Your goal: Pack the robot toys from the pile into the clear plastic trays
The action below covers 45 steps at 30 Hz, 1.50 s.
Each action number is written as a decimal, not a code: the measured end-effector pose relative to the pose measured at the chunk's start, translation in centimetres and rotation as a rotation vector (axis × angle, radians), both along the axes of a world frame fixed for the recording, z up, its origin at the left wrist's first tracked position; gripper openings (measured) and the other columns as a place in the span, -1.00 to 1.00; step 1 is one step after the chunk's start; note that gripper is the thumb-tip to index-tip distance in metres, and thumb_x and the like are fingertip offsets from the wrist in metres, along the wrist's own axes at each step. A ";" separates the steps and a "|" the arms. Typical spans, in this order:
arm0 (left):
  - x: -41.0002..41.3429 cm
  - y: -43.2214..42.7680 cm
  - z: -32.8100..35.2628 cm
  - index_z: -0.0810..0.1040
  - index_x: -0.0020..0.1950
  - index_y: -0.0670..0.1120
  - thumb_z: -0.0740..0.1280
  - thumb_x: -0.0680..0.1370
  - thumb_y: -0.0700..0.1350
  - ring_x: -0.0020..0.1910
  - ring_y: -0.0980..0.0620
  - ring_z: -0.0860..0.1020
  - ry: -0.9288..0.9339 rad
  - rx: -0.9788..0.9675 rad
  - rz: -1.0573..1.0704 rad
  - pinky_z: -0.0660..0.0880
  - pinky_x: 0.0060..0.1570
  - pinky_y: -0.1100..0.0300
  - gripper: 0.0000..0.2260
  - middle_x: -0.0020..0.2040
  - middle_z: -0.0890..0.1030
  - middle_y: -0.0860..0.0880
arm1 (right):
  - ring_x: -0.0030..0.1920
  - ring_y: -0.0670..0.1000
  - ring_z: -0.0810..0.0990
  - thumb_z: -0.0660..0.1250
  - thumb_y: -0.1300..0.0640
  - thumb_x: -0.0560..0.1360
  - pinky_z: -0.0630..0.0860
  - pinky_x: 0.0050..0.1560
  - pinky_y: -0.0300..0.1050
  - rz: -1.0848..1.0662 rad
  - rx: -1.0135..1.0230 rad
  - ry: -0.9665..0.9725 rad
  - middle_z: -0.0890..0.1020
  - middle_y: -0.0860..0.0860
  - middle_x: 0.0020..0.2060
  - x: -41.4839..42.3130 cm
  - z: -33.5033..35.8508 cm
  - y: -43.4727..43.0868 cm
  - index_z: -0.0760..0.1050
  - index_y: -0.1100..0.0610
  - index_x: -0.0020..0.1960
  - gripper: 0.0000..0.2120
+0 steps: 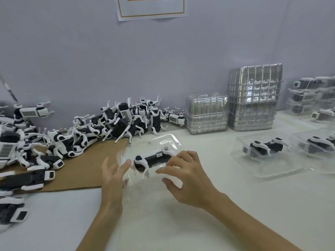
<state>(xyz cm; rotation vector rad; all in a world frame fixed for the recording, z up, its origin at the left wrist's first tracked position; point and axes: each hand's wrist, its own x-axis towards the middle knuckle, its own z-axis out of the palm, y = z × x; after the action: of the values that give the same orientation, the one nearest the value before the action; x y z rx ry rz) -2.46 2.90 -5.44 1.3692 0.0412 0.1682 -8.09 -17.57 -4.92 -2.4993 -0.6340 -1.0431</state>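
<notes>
Both hands are working one clear tray (164,142) in the middle of the white table (181,223). Left hand (112,176) is spread flat with loose fingers, fingertips touching the tray's left edge, not really gripping anything. Right hand (186,176) has its fingers curled down over the tray's right end, pressing on the plastic beside the robot toy (154,159); can't honestly tell if it's pinching the toy or only resting on the tray.

That toy is a little black-and-white robot dog lying on its side inside the tray, white legs pointing toward the camera, between the two hands.

Off to the left is the pile (87,131), a big tangle of the same dogs, partly sitting on a sheet of brown cardboard (81,171) and running back to the wall (126,60). More of them spill off the left edge of the view.

On the right, two packed trays (266,154) sit side by side, each with a dog in it. Behind those, against the wall, are two stacks of empty trays (253,98), a short one and a taller one touching it. Far right there's a stack of filled trays (308,95). A paper sign (150,8) with an orange border hangs on the wall above, lettering cut off.
</notes>
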 end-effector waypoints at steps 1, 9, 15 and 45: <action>0.1 0.1 0.0 0.22 0.56 0.09 0.44 0.53 0.02 0.39 0.03 0.42 -0.005 0.050 0.007 0.38 0.35 -0.03 -0.34 0.48 0.37 0.05 | -0.11 -0.04 0.46 0.42 0.05 0.41 0.30 0.15 -0.10 -0.005 0.015 -0.007 0.57 -0.14 -0.20 -0.1 0.4 -0.1 0.67 -0.05 0.01 -0.82; -1.1 -1.1 -0.4 0.59 0.11 0.06 0.36 0.61 -0.08 -0.01 0.06 0.63 -0.022 0.375 -0.136 0.57 -0.06 0.12 -0.90 0.07 0.64 0.06 | -0.29 -0.10 0.46 0.24 -0.14 0.50 0.38 -0.08 -0.11 -0.177 0.054 0.101 0.62 -0.16 -0.34 -0.6 2.8 -1.3 0.62 -0.03 -0.29 -0.69; -1.3 -1.4 -0.1 0.59 0.19 -0.06 0.24 0.68 -0.11 -0.04 -0.01 0.71 0.057 0.199 -0.250 0.63 -0.08 0.12 -0.83 0.12 0.65 -0.05 | 0.47 -0.06 0.27 0.19 -0.19 0.60 0.20 0.42 -0.03 -0.001 -0.251 0.481 0.29 -0.11 0.53 -1.0 3.0 1.9 0.30 -0.19 0.49 -0.52; -1.5 -1.4 0.0 0.53 0.14 0.01 0.27 0.65 -0.16 -0.15 0.03 0.72 0.045 0.311 -0.189 0.59 -0.04 0.09 -0.89 0.16 0.54 0.09 | 0.23 -0.07 0.56 0.49 0.20 0.42 0.21 0.40 0.00 -0.508 0.029 0.497 0.47 -0.26 0.38 -2.1 1.6 -19.3 0.59 -0.20 0.13 -0.60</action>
<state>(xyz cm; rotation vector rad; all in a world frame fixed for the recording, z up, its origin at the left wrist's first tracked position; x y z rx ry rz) -3.97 1.52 -5.41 1.6781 -0.0801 -0.0172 -10.24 -36.90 -3.33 -2.8018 0.1686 -0.5146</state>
